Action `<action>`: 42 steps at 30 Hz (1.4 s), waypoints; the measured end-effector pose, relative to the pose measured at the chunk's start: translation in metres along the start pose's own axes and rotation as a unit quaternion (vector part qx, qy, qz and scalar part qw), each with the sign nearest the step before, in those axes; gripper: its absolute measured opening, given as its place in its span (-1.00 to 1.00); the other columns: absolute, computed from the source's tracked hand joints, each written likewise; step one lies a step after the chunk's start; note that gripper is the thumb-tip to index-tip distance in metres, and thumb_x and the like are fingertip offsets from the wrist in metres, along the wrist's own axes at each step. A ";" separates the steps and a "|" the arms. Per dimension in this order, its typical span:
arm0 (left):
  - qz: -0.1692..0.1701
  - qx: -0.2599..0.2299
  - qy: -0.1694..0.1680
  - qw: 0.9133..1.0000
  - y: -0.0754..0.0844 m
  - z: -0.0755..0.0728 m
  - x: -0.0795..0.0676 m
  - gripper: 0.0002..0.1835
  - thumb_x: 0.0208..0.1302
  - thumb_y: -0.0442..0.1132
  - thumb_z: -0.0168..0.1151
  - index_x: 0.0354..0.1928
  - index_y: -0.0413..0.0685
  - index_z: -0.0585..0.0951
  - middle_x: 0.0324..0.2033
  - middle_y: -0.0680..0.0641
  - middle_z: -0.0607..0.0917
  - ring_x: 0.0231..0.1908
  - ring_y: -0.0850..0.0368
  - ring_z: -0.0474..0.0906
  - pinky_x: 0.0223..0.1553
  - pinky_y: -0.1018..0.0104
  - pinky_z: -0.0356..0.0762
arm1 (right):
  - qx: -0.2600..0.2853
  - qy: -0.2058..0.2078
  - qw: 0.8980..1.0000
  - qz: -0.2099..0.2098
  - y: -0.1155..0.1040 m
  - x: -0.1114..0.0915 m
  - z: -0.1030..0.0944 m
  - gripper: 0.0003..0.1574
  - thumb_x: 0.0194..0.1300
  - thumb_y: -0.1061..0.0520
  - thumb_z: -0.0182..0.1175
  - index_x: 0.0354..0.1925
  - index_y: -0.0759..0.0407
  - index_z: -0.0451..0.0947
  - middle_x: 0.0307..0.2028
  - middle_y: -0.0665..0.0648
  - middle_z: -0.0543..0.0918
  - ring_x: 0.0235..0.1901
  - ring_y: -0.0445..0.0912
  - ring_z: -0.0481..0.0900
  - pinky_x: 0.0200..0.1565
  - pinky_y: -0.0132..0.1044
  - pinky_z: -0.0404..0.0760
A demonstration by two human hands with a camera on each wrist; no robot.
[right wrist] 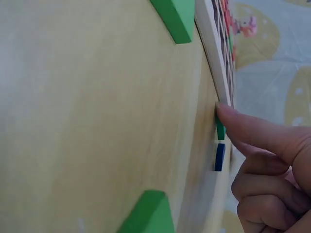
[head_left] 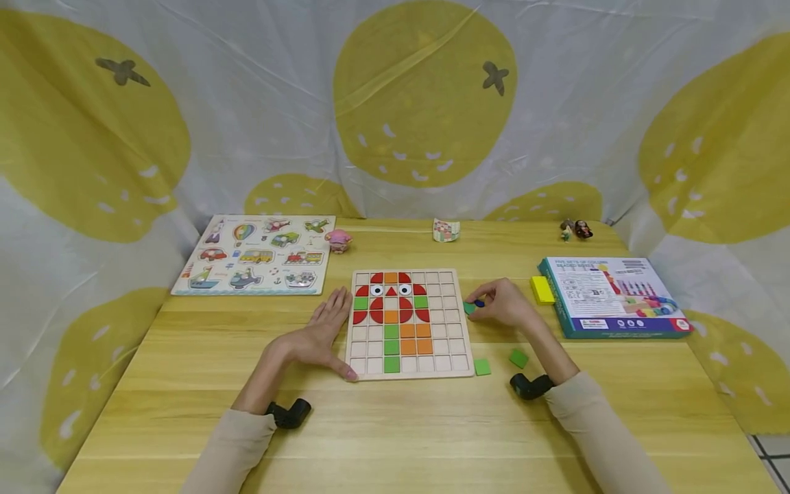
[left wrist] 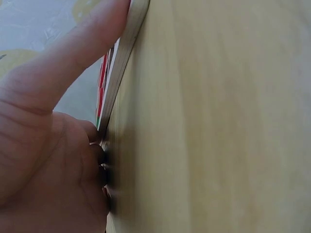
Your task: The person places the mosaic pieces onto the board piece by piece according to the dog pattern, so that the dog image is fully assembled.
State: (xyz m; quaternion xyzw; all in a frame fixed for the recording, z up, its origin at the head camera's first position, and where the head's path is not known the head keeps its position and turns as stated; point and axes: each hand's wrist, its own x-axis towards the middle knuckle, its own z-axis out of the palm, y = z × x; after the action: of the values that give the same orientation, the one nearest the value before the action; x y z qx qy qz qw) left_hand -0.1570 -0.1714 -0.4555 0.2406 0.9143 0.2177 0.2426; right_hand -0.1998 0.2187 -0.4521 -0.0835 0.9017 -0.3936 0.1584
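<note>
A wooden grid board point(head_left: 439, 331) lies flat, its upper left squares filled with red, green and orange tiles and two eye pieces. My left hand point(head_left: 317, 338) rests along its left side, fingers extended and thumb at the near left corner. In the left wrist view, the thumb overlaps the board's edge point(left wrist: 124, 53). Just beyond the right edge, my right hand point(head_left: 505, 303) pinches a dark green tile point(right wrist: 220, 127) by thumb and finger, the other fingers curled. A blue piece point(right wrist: 220, 157) is close beside that tile.
Two light green tiles point(head_left: 482, 367) lie near the board's lower right corner. Farther right are a yellow block point(head_left: 542, 290) and a boxed bead set point(head_left: 623, 322). A vehicle puzzle point(head_left: 253, 240), a pink figurine point(head_left: 338, 240) and a small picture card point(head_left: 446, 230) sit farther back.
</note>
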 end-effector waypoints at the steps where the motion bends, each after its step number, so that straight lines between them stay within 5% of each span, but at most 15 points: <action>1: 0.000 0.000 0.000 1.000 0.000 0.000 0.000 0.59 -0.28 0.32 0.52 0.49 -0.22 -0.41 0.49 -0.26 -0.50 0.49 -0.21 -0.60 0.49 -0.21 -0.42 | -0.004 0.001 1.000 0.001 0.000 0.000 0.000 -0.67 0.03 0.16 0.47 -0.17 0.18 0.72 -0.73 -0.03 0.27 -0.66 -0.15 0.17 -0.56 -0.39 0.16; 12: -0.001 0.000 0.001 1.000 -0.001 0.001 0.000 0.59 -0.28 0.32 0.52 0.48 -0.22 -0.42 0.48 -0.27 -0.51 0.49 -0.21 -0.61 0.49 -0.20 -0.42 | -0.042 0.000 0.999 0.009 0.009 -0.004 -0.008 -0.69 -0.04 0.05 0.52 -0.31 0.14 0.70 -0.63 0.06 0.49 -0.61 -0.12 0.33 -0.55 -0.37 0.29; 20: -0.002 0.000 -0.006 1.000 0.002 0.003 0.002 0.59 -0.28 0.32 0.52 0.48 -0.23 -0.42 0.48 -0.27 -0.50 0.49 -0.20 -0.61 0.49 -0.20 -0.41 | 0.002 -0.036 0.999 0.025 0.016 -0.016 -0.017 -0.65 0.37 0.02 0.16 -0.13 0.26 0.69 -0.26 0.23 0.70 -0.44 -0.10 0.40 -0.40 -0.36 0.38; 28: -0.002 -0.001 -0.003 1.000 0.001 0.002 0.002 0.60 -0.28 0.33 0.52 0.48 -0.20 -0.44 0.48 -0.25 -0.52 0.49 -0.20 -0.63 0.48 -0.20 -0.43 | -0.035 0.015 0.999 0.008 0.022 -0.017 -0.013 -0.70 0.12 0.02 0.41 -0.17 0.10 0.72 -0.68 0.00 0.34 -0.66 -0.15 0.18 -0.58 -0.39 0.17; 42: -0.006 0.006 -0.006 1.000 0.004 -0.003 0.000 0.61 -0.30 0.34 0.52 0.49 -0.18 -0.44 0.49 -0.23 -0.52 0.49 -0.17 -0.63 0.50 -0.18 -0.42 | -0.021 -0.009 0.999 -0.033 0.012 -0.003 -0.005 -0.74 0.07 0.05 0.44 -0.25 0.13 0.73 -0.66 -0.01 0.33 -0.60 -0.16 0.19 -0.54 -0.40 0.17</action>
State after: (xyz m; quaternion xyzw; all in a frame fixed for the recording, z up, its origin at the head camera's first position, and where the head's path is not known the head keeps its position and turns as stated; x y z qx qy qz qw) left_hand -0.1578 -0.1694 -0.4512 0.2383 0.9154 0.2094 0.2480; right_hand -0.1994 0.2312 -0.4575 -0.1202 0.9048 -0.3791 0.1519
